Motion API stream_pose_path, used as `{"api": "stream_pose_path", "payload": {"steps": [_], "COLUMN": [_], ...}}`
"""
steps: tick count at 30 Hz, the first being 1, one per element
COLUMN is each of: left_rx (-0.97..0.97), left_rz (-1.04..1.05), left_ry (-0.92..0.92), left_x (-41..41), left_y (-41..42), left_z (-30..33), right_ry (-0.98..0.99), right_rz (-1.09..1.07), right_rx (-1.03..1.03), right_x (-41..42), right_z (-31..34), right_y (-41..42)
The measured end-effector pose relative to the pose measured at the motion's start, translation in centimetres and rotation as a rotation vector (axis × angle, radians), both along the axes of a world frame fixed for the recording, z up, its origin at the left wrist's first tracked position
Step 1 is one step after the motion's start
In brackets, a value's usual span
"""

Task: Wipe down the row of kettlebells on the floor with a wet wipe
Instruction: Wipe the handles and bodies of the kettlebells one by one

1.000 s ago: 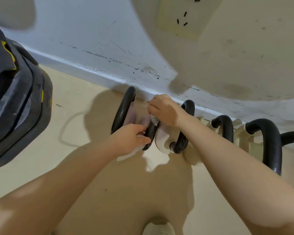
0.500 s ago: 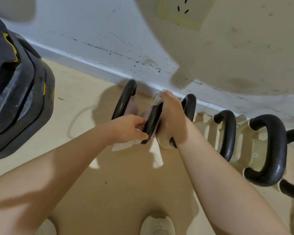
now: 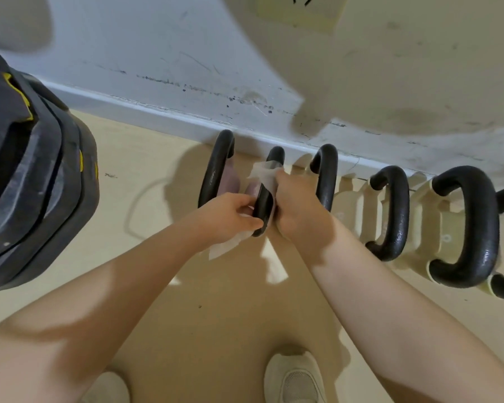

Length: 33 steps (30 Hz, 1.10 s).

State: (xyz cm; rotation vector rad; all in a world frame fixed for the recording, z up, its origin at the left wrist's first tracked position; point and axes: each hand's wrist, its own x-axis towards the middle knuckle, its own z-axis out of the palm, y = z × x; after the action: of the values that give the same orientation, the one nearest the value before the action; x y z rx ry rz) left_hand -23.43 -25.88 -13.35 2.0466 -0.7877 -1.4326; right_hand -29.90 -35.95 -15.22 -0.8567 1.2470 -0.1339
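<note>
Several kettlebells with black handles stand in a row along the wall's baseboard. The second kettlebell's handle (image 3: 266, 199) is between my two hands. My right hand (image 3: 296, 205) presses a white wet wipe (image 3: 264, 173) around the handle's right side. My left hand (image 3: 230, 216) grips the handle's near end, with a piece of wipe (image 3: 226, 247) hanging below it. The leftmost kettlebell (image 3: 216, 170) has a pinkish body. To the right stand a third kettlebell (image 3: 326, 175) and larger cream-bodied ones (image 3: 389, 216) (image 3: 466, 228).
A stack of black weight plates with yellow marks (image 3: 32, 181) stands at the left. The scuffed white wall (image 3: 186, 68) carries a socket plate (image 3: 300, 10) at the top. My two pale shoes (image 3: 297, 379) (image 3: 108, 388) stand on the beige floor (image 3: 216, 315).
My right hand has slid with the wipe from the handle's top down along its side. The view has shifted, showing more kettlebells at the right. My left hand kept its grip.
</note>
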Motion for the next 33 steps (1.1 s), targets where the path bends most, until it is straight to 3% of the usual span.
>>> {"api": "stream_pose_path", "payload": {"steps": [2,5,7,14,17,22,24,27,33], "left_rx": [-0.021,-0.035,-0.027,0.017,-0.052,-0.060,-0.010,0.010,-0.003], "left_rz": [0.032,0.041,0.071,0.254,0.291,0.369,0.416,0.340,0.372], "left_ry": [0.020,0.038,0.048,0.380,0.354,0.388,0.447,0.407,0.433], "left_x": [-0.3,-0.3,-0.2,-0.3,0.4,1.3,1.1,1.4,3.4], "left_y": [0.3,0.4,0.3,1.4,2.1,3.2,4.0,5.1,6.1], "left_z": [-0.1,-0.1,-0.1,1.2,1.1,1.6,1.2,-0.2,0.1], "right_ry": [-0.113,-0.439,-0.317,-0.148,-0.047,0.304,0.340,0.201,0.199], "right_rz": [0.048,-0.134,-0.205,0.011,0.130,0.355,0.324,0.126,0.226], "right_rx": [0.039,0.310,0.201,-0.258,-0.536,-0.804,-0.797,-0.662,-0.742], "right_x": [-1.1,-0.9,-0.1,-3.8,-4.4,-5.6,-4.8,-4.0,-4.3], "right_z": [0.0,1.3,1.4,-0.8,-1.8,-4.0,-3.6,-2.6,-2.2], "right_y": [1.3,0.8,0.4,6.1,7.9,9.7,9.5,9.3,9.3]}}
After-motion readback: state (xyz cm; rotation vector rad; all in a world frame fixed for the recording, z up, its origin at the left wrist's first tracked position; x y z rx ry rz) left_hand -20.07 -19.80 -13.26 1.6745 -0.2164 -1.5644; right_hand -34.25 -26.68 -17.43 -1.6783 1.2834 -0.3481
